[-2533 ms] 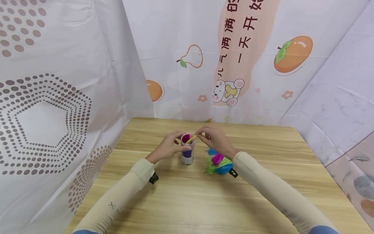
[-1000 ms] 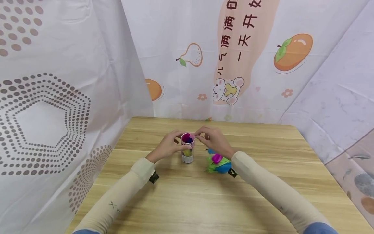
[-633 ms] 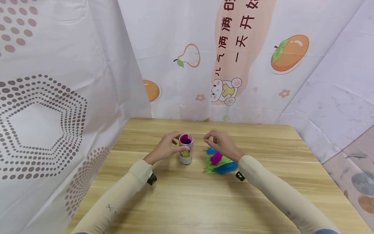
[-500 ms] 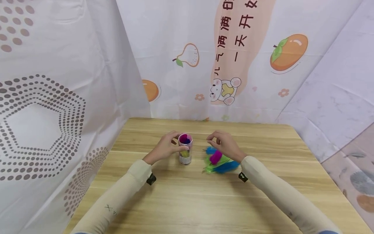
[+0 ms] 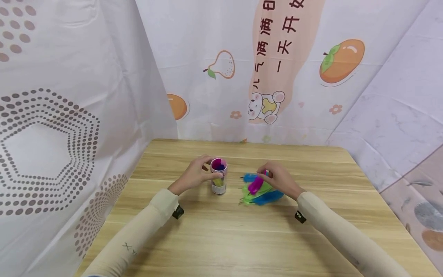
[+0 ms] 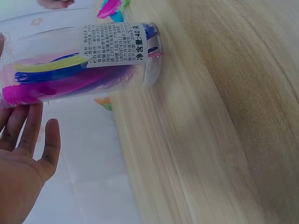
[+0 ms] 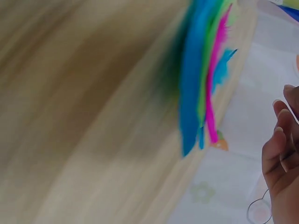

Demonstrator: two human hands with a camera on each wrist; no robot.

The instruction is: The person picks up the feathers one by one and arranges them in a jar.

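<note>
A clear jar [image 5: 219, 189] stands upright on the table with magenta, blue, yellow and pink feathers inside. My left hand [image 5: 194, 175] holds it around its upper part, thumb on the near side. In the left wrist view a printed label [image 6: 117, 44] shows on the jar. To the right lies a loose pile of feathers: a magenta feather [image 5: 256, 185] on top, with green and blue feathers [image 5: 268, 197] beneath. Over the pile hovers my right hand [image 5: 279, 180], fingers loosely bent. The right wrist view shows those fingers [image 7: 275, 144] apart from the feathers, holding nothing.
The wooden table [image 5: 221, 238] has its far edge against a white printed cloth [image 5: 207, 104]. Another patterned cloth [image 5: 117, 84] hangs along the left side. A small blue feather [image 5: 250, 177] lies at the back of the pile.
A yellow feather went from my right hand into the jar. That hand then released it and moved right and down to the feather pile. My left hand stays on the jar.
</note>
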